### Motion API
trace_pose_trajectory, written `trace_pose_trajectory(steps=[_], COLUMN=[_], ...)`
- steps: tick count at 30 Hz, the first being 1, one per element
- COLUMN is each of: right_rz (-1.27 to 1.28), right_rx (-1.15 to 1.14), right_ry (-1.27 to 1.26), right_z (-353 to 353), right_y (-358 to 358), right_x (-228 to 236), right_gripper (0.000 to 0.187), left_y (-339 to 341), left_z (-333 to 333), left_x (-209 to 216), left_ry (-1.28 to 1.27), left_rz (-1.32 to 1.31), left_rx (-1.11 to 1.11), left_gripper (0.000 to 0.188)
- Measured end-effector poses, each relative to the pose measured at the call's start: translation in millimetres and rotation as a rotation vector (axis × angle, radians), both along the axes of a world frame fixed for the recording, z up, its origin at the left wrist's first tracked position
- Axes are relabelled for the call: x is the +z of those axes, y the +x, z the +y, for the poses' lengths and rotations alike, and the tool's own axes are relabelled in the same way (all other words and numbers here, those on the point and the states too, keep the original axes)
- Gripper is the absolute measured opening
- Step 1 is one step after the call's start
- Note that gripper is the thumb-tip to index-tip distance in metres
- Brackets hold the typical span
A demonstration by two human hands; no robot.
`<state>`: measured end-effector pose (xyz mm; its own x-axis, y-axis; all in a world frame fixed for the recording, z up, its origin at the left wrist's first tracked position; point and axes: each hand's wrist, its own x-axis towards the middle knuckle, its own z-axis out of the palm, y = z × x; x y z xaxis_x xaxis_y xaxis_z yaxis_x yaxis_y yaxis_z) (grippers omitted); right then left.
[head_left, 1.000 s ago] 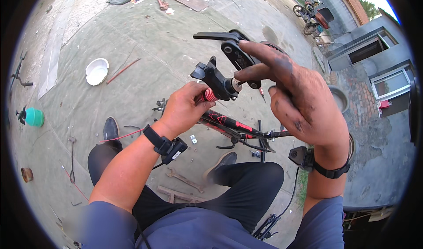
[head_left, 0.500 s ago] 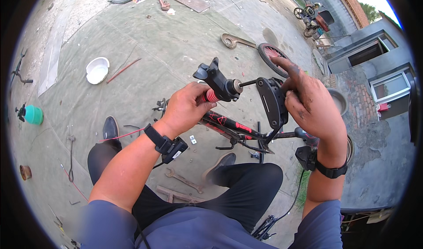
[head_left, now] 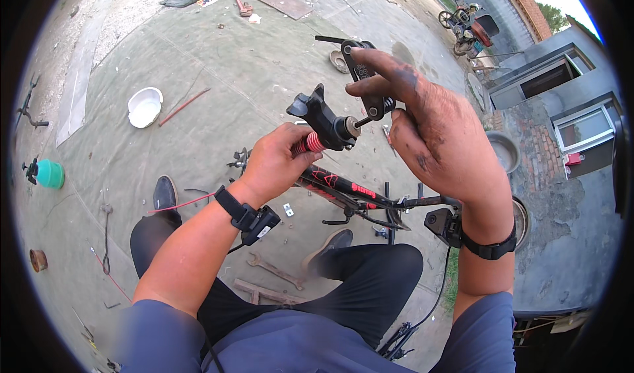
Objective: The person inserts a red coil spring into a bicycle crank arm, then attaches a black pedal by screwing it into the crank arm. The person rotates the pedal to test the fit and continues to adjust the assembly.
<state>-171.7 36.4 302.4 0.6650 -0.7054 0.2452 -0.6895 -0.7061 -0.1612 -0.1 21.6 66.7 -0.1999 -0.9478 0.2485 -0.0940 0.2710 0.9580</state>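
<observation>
My left hand is closed around a red coil spring with a black forked bracket at its upper end. The bracket carries a round, brownish metal bolt head or cap on its right side. My right hand, its fingers smeared with dark grease, grips a black folding hex key set. One key extends from the tool and meets the round cap; another sticks out at the far end. Below both hands lies a black bicycle frame with red markings, partly hidden by my left hand.
An open-end wrench lies between my legs, with a small metal plate nearby. To the left are a white broken bowl, a red rod and a green spray bottle. A grey basin stands at right.
The hex key set has swung up and away, from right of the bracket to above it, with my right hand turning along. My left hand stays on the spring.
</observation>
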Motion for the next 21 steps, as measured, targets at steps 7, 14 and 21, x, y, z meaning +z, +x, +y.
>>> trace_pose_trajectory(steps=[7,14,21], right_rz=[0.184,0.057,-0.850], right_rx=[-0.062,-0.041,-0.562], right_ry=[-0.186,-0.061,0.038], right_z=[-32.9,-29.4,0.1], right_y=[3.9,-4.7,-56.0], right_x=[-2.2,-0.9,-105.9], right_gripper=[0.067,0.045,0.056], left_y=[3.7,4.5,4.9], left_z=[-1.1,-0.7,1.6], left_x=[-4.2,-8.1,-1.4], left_ry=[0.038,0.034,-0.001], left_rz=[0.001,-0.014,-0.071], left_rx=[-0.021,-0.018,0.002], left_gripper=[0.036,0.034,0.034])
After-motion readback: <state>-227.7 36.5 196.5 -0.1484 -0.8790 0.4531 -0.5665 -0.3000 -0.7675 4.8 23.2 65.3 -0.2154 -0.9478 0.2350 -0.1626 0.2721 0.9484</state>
